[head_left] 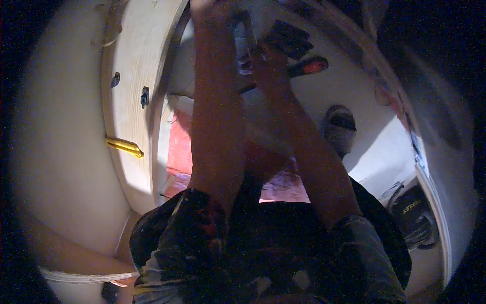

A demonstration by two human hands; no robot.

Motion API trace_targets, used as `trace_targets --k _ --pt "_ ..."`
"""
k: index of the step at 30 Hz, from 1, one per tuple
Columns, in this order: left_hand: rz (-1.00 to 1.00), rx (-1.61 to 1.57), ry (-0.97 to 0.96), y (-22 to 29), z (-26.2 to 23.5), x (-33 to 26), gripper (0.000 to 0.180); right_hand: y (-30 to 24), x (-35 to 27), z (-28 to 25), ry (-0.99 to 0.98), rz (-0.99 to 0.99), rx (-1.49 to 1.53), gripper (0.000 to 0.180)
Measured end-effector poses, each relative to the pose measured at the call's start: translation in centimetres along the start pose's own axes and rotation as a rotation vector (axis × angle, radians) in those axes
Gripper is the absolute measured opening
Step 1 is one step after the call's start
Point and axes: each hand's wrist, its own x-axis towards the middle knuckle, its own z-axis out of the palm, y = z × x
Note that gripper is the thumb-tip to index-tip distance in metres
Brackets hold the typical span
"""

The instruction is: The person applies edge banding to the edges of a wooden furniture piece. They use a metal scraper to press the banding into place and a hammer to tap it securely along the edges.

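Both bare forearms reach up the dim picture. My left hand (211,9) is at the top edge, cut off and in shadow, so its fingers do not show. Right of it, my right hand (264,63) is closed, fingers curled beside a pale, shiny patch; what they hold is too dark to make out. Beside and partly behind the right hand lies a long black tool with a red handle end (315,66), like a screwdriver. A dark ribbed block (289,38) is just beyond that hand.
A yellow utility knife (125,147) rests on the wooden frame (132,119) at left, near small dark metal fittings (145,96). A dark round roll-like object (339,124) sits right of my forearm. A black bag or case (415,215) stands at lower right. Red sheeting (179,144) shows below.
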Motion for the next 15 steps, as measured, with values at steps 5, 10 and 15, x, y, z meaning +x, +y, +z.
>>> trace_targets --k 5,10,15 --pt "0.014 0.085 0.087 0.1 0.8 -0.9 0.019 3.8 0.9 -2.0 -0.062 -0.267 -0.197 0.023" --pt "0.023 0.209 0.251 1.4 0.2 -4.9 0.026 6.9 1.6 -1.5 0.025 -0.733 -1.096 0.039" --pt "-0.123 0.191 0.279 0.3 -1.1 -2.7 0.034 2.2 1.5 -1.9 0.071 -0.780 -1.611 0.035"
